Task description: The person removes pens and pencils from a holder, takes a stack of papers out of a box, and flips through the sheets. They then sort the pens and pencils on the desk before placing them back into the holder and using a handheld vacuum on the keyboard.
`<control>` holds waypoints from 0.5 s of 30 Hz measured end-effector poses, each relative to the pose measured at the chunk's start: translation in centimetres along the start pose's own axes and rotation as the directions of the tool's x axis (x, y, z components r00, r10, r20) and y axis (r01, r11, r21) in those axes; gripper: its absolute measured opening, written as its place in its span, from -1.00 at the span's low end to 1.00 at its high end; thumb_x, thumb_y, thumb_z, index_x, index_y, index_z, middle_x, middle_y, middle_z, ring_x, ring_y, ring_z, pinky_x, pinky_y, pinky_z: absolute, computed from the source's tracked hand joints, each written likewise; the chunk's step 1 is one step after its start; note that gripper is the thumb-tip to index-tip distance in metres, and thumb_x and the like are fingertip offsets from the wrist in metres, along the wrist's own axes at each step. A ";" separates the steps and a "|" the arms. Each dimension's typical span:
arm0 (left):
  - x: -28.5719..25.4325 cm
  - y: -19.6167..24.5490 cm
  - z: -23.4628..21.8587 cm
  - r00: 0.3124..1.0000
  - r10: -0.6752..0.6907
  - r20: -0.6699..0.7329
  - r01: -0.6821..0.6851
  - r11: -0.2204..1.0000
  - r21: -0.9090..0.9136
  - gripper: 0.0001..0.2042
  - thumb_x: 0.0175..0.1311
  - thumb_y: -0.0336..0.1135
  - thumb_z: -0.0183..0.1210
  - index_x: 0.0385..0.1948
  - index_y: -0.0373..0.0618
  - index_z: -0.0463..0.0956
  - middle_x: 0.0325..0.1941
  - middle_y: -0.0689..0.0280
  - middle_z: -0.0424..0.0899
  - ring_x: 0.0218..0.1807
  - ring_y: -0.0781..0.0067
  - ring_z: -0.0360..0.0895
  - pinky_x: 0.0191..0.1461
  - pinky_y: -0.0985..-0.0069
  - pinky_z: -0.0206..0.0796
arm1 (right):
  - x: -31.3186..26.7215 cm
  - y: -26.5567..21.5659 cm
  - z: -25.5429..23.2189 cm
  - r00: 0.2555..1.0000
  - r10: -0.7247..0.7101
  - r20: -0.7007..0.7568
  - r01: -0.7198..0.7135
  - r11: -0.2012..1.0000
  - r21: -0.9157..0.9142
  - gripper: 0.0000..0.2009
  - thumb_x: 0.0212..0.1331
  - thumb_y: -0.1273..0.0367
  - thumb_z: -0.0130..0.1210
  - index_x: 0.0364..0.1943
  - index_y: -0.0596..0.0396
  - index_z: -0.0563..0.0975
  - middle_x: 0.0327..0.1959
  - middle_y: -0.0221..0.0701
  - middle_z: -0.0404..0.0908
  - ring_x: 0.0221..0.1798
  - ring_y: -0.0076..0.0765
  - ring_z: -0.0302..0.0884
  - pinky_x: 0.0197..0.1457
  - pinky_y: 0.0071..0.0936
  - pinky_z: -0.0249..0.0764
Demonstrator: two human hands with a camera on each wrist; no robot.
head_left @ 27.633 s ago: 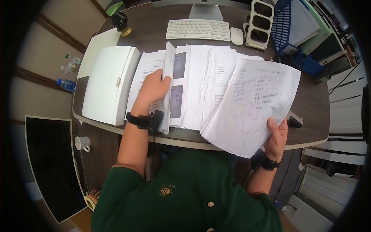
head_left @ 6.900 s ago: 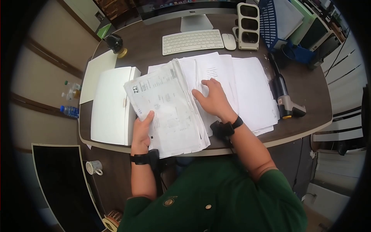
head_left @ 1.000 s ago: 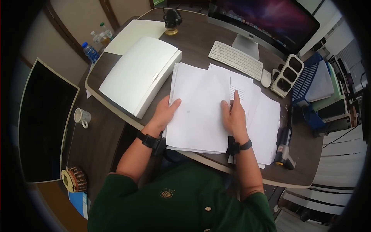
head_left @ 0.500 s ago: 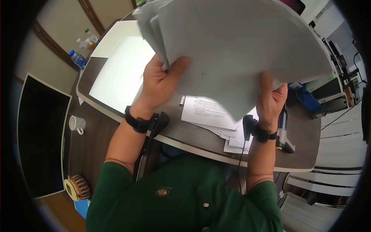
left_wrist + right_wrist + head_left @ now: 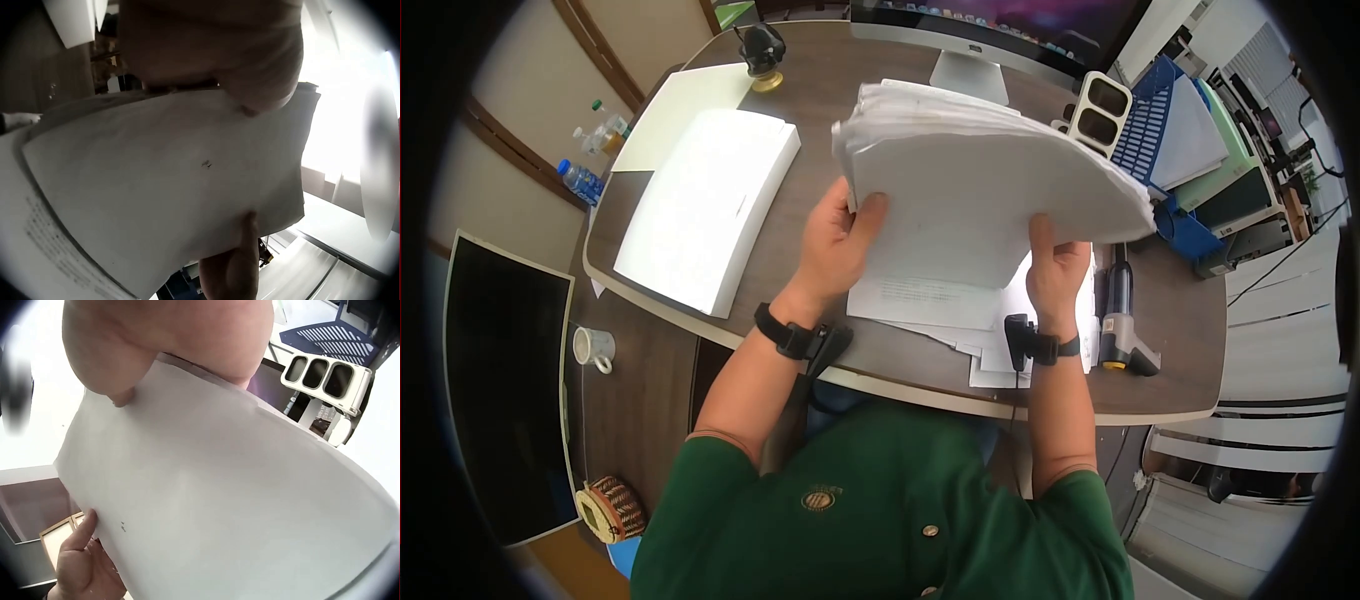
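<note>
The stack of papers (image 5: 945,205) was up above the desk (image 5: 778,235), bowed with its far edges uneven, its left side gripped by the left hand (image 5: 837,245) and its right by the right hand (image 5: 1058,275), thumbs on the near face; a light, even hold and a tap of the edges on the desk would probably have squared it best. The other fingers were largely hidden behind it; the sheets (image 5: 925,305) beneath showed print too small to read, and glare washed out the white box (image 5: 700,200) at left.
</note>
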State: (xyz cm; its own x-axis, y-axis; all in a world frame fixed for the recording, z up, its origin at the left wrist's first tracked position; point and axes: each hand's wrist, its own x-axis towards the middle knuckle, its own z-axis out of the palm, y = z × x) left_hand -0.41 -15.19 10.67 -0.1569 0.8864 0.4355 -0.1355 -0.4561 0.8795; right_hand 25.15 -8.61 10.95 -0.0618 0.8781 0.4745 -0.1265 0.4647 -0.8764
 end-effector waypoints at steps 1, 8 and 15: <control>0.1 0.2 0.3 1.000 0.011 -0.018 -0.011 1.000 0.022 -0.70 0.56 -0.32 0.11 0.21 -0.23 0.49 0.10 0.37 0.62 0.09 0.61 0.47 0.19 0.56 0.34 | -0.2 0.1 0.1 1.000 -0.016 -0.019 0.016 1.000 0.019 -0.69 0.41 0.40 0.21 0.15 0.21 0.49 0.00 -0.43 0.61 0.03 -0.53 0.51 0.14 -0.51 0.41; 1.1 0.6 0.7 0.960 0.275 -0.055 -0.253 0.933 0.257 -0.67 0.52 -0.20 0.18 0.13 -0.25 0.52 -0.04 0.34 0.69 -0.03 0.58 0.54 0.06 0.56 0.37 | -1.0 0.7 1.0 0.988 -0.096 -0.117 0.111 0.986 0.125 -0.63 0.49 0.40 0.02 0.29 0.21 0.36 0.15 -0.38 0.51 0.16 -0.48 0.41 0.26 -0.47 0.31; 1.4 -0.8 -0.4 0.920 0.371 -0.127 -0.293 0.866 0.406 -0.71 0.50 -0.18 0.19 -0.08 -0.28 0.63 -0.19 0.29 0.74 -0.18 0.55 0.59 -0.08 0.54 0.41 | -0.9 1.6 0.6 0.974 -0.156 -0.163 0.160 0.987 0.015 -0.53 0.59 0.26 -0.21 0.40 0.32 0.27 0.35 -0.22 0.39 0.38 -0.31 0.30 0.49 -0.39 0.13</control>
State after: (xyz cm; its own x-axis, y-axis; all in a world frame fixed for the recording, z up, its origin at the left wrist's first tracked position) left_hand -0.90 -13.63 10.48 -0.3188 0.6359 0.7029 0.3256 -0.6229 0.7113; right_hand 24.43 -8.75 9.18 0.1204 0.8018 0.5854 -0.1494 0.5976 -0.7878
